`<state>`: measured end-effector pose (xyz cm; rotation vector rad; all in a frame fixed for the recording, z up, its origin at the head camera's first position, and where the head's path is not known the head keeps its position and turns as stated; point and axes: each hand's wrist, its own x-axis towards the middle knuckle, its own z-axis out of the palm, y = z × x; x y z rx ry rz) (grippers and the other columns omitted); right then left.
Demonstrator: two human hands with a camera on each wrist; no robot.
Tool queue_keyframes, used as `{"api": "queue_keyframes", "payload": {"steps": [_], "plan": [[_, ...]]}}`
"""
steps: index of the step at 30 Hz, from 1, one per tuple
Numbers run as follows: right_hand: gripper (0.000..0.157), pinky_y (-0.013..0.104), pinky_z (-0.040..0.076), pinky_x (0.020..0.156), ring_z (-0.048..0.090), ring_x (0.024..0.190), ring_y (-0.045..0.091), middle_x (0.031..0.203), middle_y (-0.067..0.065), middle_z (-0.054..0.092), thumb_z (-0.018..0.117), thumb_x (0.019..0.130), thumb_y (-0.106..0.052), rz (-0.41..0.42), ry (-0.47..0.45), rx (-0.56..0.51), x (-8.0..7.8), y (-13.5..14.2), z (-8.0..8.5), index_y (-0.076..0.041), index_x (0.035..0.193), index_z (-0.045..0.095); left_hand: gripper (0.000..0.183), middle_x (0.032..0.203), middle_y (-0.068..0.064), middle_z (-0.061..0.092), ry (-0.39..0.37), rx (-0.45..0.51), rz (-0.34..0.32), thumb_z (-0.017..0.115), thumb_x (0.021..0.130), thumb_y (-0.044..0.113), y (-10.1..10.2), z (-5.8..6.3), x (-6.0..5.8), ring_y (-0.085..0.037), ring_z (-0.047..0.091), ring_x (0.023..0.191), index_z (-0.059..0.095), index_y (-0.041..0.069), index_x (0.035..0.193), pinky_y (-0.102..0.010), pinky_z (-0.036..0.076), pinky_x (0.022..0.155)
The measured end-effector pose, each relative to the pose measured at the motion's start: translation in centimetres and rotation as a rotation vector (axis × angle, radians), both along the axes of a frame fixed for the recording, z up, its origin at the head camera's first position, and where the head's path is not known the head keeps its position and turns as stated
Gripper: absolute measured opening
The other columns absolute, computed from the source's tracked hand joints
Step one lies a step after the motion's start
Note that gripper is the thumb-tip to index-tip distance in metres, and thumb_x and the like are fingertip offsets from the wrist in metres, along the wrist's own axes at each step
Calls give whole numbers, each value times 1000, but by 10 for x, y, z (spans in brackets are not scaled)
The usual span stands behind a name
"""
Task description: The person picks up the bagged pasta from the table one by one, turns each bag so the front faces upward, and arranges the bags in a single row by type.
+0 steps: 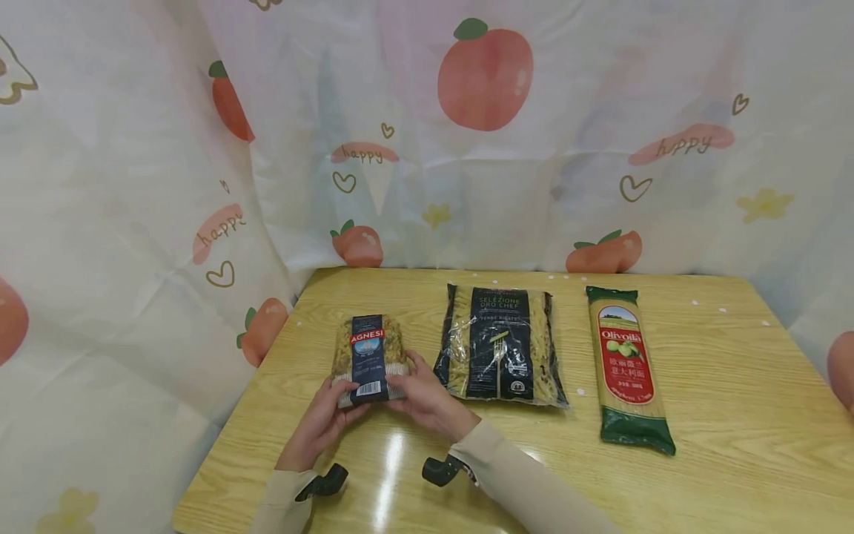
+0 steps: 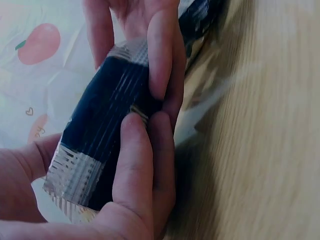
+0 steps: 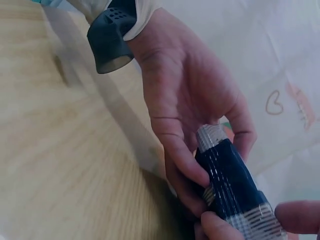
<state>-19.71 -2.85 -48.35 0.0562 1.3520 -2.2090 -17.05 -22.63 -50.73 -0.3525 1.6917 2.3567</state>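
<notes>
Both hands hold a small bag of Agnesi pasta point(image 1: 367, 360) by its lower end, at the left part of the table. My left hand point(image 1: 325, 415) grips the lower left corner, thumb on the front. At the lower right corner, my right hand point(image 1: 427, 395) grips it the same way. The wrist views show the bag's dark end point(image 2: 107, 107) with striped clear film at both sides. Fingers of both hands curl under it there, their tips close together. The pasta shows through clear film around a dark label.
Right of the hands lies a larger bag of penne point(image 1: 500, 345) with a black label. Farther right is a long spaghetti pack point(image 1: 627, 363) with green ends and a red label. A fruit-print curtain point(image 1: 414, 200) hangs behind the wooden table point(image 1: 734, 415).
</notes>
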Motion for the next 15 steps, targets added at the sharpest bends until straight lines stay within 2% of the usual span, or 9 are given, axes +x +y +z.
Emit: {"api": "queue_keyframes", "payload": {"steps": [7,15], "plan": [[79,59,43,117,44,143,48,160,32,23,48,102,5,-1,0,21,-9,1,1,-10,166,3,55,136,-14,51,6,-31,-71,42,104,6,-6,1,-14,-12,65,108,21,4,155,-26,60,90],[82,57,42,119,45,142,46,155,33,28,48,101,7,-26,-9,20,-17,-3,3,-8,165,-1,58,147,-20,41,-18,-65,-112,41,103,6,-10,2,-32,-14,64,110,17,5,156,-25,61,90]]}}
